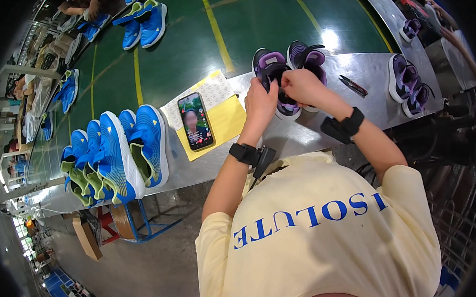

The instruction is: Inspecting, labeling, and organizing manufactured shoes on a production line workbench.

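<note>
A black and purple sneaker [271, 59] stands at the metal edge of the table in front of me. My left hand [260, 100] is closed on its left side, thumb at the opening. My right hand [303, 87] is closed in a pinch over the same opening; what lies between its fingertips is hidden. Just right of it stands the matching sneaker [313, 58], its dark strap sticking out to the side, partly covered by my right hand. Farther right lies a small pair of thread snips [353, 86] with dark handles.
Left of my hands a phone [195, 121] lies on yellow paper [225, 128] and a printed sheet [217, 89]. Several blue sneakers [110, 156] stand at the near left; more blue sneakers [143, 24] sit on the green belt [188, 48]. Another black-purple pair [407, 83] is at right.
</note>
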{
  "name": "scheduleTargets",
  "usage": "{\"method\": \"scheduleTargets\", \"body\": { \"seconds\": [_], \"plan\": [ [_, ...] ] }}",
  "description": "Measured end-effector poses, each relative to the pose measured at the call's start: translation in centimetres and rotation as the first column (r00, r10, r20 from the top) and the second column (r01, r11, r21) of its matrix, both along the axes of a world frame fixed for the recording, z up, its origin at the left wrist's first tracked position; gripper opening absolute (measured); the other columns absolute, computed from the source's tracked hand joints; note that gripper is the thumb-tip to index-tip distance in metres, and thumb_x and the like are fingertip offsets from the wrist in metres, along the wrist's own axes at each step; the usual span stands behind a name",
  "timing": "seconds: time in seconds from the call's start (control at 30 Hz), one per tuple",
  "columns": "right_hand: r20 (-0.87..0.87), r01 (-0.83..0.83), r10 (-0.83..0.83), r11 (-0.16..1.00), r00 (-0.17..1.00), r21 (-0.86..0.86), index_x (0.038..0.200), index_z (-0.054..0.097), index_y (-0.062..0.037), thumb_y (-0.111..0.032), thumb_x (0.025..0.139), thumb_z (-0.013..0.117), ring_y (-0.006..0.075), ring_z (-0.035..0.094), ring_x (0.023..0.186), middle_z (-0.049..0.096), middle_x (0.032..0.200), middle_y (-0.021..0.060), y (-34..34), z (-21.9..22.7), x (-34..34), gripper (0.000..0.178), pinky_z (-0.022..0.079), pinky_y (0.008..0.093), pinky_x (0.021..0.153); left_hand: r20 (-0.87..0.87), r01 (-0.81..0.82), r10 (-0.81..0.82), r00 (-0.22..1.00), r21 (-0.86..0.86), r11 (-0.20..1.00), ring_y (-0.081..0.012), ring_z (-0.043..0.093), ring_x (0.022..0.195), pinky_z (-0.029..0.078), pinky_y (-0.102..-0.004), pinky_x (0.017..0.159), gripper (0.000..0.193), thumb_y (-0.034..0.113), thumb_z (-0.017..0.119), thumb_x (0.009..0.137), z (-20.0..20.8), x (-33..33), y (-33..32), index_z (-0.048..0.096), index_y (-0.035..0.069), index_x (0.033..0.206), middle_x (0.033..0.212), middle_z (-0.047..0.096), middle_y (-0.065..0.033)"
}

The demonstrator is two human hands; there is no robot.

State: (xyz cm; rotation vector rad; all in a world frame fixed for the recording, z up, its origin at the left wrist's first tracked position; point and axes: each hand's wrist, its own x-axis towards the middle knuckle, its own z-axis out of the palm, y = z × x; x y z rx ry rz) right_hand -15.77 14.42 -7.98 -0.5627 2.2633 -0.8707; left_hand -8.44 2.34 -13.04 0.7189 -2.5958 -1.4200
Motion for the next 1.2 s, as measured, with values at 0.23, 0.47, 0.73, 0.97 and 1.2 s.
{"method": "scheduleTargets", "body": {
  "seconds": [0.23,0.47,0.73,0.97,1.2],
  "plan": [
    [-0.29,-0.146,0.218,0.957,0.932,0.249,0.08,0.064,-0.001,-0.011,0.07,0.056,0.0376,0.06,0.081,0.063,0.08,0.022,-2.3,-2.3,-0.1,0.016,0.048,0.0412,0.073,0.098,-0.057,0.015,0.995,0.444,0.894,-0.0267,0.065,0.061,0.054,-0.0346,0.056,0.046,0.015,0.055,0.084,-0.4,0.2,-0.4,0.036,-0.004,0.121,0.089,0.062,-0.0219],
    [-0.004,-0.108,0.11,0.982,0.994,0.152,0.055,0.062,-0.0034,-0.018,0.072,0.056,0.016,0.062,0.048,0.061,0.052,0.0059,-1.0,-2.3,-1.9,0.023,0.052,0.0276,0.053,0.032,-0.049,0.037,0.999,0.751,0.658,-0.0255,0.064,0.067,0.058,-0.0371,0.058,0.056,0.011,0.053,0.088,-1.3,1.6,-1.1,0.019,0.003,0.132,0.099,0.049,-0.0171],
    [-0.063,-0.109,0.148,0.904,0.987,0.413,0.056,0.064,-0.0103,-0.015,0.071,0.055,0.0154,0.063,0.053,0.062,0.053,0.0025,-2.3,-2.1,-1.8,0.019,0.051,0.0294,0.057,0.035,-0.028,0.004,0.999,0.744,0.668,-0.0244,0.065,0.071,0.058,-0.0367,0.059,0.055,0.011,0.054,0.088,-0.8,1.5,-1.3,0.021,0.004,0.132,0.099,0.05,-0.0162],
    [-0.099,-0.133,0.192,0.895,0.976,0.425,0.058,0.065,-0.0109,-0.016,0.072,0.056,0.0146,0.063,0.054,0.063,0.055,0.0016,-2.3,-2.6,-1.7,0.018,0.051,0.0288,0.058,0.027,-0.043,0.035,0.999,0.735,0.677,-0.0201,0.064,0.064,0.056,-0.0321,0.053,0.052,0.01,0.055,0.086,-1.4,1.5,-1.2,0.026,0.005,0.129,0.095,0.054,-0.0136],
    [-0.213,-0.117,0.232,0.888,0.949,0.445,0.066,0.067,-0.0081,-0.019,0.071,0.058,0.0224,0.065,0.062,0.064,0.061,0.0072,-2.4,-3.2,-1.4,0.015,0.052,0.0344,0.061,0.016,-0.003,-0.012,1.0,0.716,0.698,-0.0231,0.065,0.07,0.057,-0.035,0.056,0.056,0.013,0.057,0.088,-1.6,1.7,-1.4,0.022,0.005,0.131,0.099,0.052,-0.0156]
  ]
}}
